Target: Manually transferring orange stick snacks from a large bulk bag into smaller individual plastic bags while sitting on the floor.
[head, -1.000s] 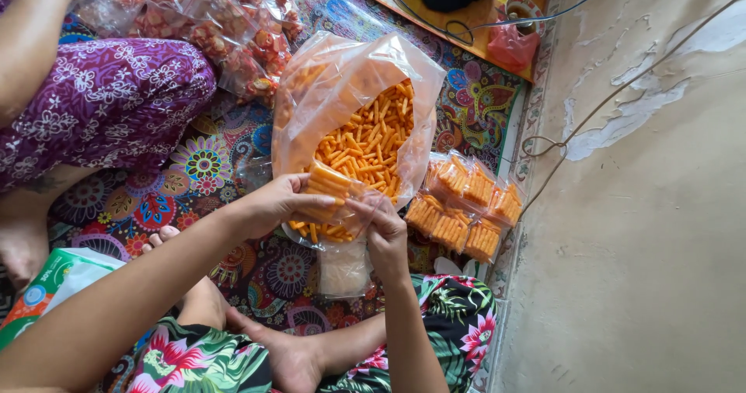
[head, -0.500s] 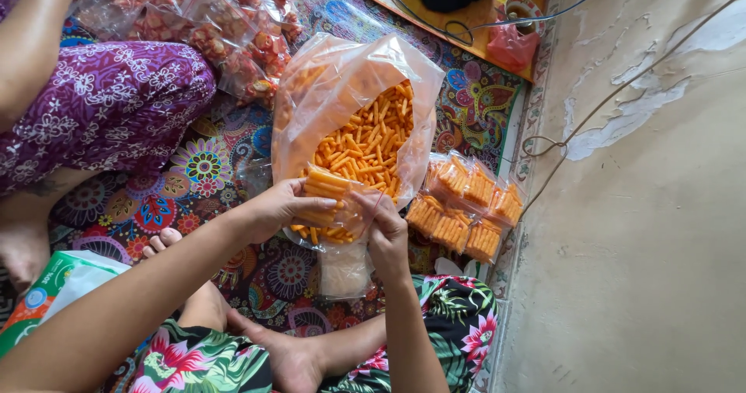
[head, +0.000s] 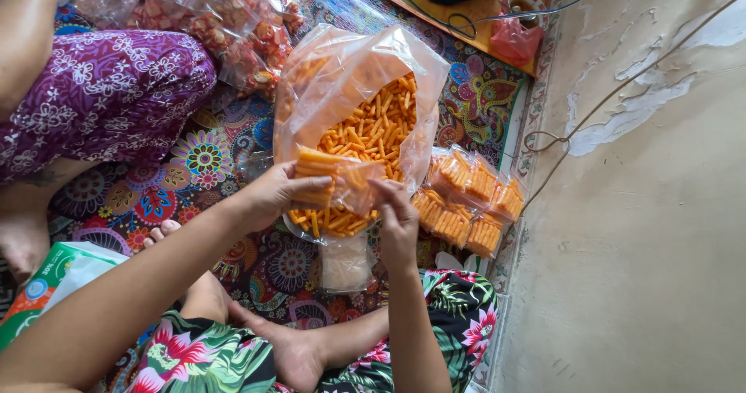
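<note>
The left hand and right hand both grip a small clear packet of orange snack sticks, held over the mouth of the big open plastic bag (filled packets lie just beside it) on the patterned floor mat.

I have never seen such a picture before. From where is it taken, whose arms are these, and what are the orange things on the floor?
There is one view, from a camera worn on a person's head, looking down at their own bare arms and crossed legs in leaf-print cloth. No machine is involved. The left hand and the right hand together hold a small clear plastic packet of orange snack sticks. Behind it stands a large open plastic bag of the same orange sticks. To the right lie several filled small packets. All rest on a colourful flower-patterned mat. At upper left, another person's knee in purple flowered cloth sits beside packets of reddish snacks.
</note>
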